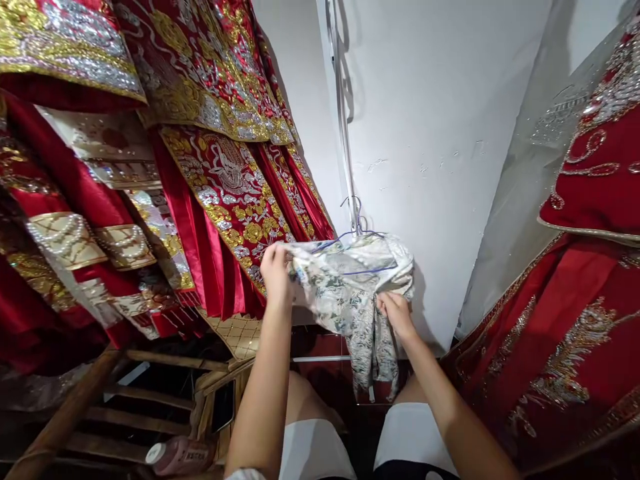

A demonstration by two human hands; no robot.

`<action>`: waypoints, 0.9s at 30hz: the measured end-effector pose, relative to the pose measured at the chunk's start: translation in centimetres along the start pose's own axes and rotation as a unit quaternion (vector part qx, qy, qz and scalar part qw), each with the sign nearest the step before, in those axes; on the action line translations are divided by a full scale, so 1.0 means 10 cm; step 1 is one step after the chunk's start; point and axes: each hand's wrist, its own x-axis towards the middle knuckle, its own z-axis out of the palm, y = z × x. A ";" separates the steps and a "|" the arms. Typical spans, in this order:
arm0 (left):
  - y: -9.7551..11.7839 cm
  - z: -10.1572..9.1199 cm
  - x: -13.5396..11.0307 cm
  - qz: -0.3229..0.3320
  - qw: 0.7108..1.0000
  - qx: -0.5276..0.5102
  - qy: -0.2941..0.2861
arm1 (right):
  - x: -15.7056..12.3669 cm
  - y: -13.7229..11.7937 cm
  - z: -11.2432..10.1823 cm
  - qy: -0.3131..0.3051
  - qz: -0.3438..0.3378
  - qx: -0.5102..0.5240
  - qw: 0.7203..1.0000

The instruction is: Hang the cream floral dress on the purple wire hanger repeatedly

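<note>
A white floral top [333, 297] hangs in front of me on a thin purple hanger [370, 270]. The hanger's bar shows through the wide neckline, and its hook is up by the lower end of a metal pole [344, 127]. My left hand [276, 270] is closed on the top's left edge, pulling it out sideways. Lower down on the right, my right hand [395, 310] pinches the cloth below the neckline. The top's lower part dangles in folds between my knees.
Red embroidered robes [235, 187] hang close on the left, and another red beaded dress [575, 320] on the right. A white wall [430, 120] stands behind. At lower left are a wooden chair [145, 393], a phone [223, 405] and a bottle [183, 456].
</note>
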 end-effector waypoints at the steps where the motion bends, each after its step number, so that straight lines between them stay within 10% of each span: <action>1: -0.08 -0.16 0.02 -0.121 0.989 -0.077 0.028 | -0.13 0.07 0.00 0.001 0.008 0.011 1.000; 7: -0.82 -0.72 -0.66 -0.313 0.935 -0.144 0.083 | -0.76 0.29 -0.08 0.015 0.066 0.071 0.995; 14: -1.15 -0.91 -1.35 -0.268 0.944 -0.116 0.152 | -0.90 0.49 -0.94 -0.098 0.170 -0.068 0.978; 21: -0.66 -0.40 -1.70 -0.172 0.966 -0.063 -0.181 | -0.85 0.43 -0.53 -0.105 0.160 -0.078 0.978; 27: -0.24 -0.10 -2.08 -0.031 0.888 0.164 -0.429 | -0.75 0.17 -0.11 -0.235 0.243 0.113 0.934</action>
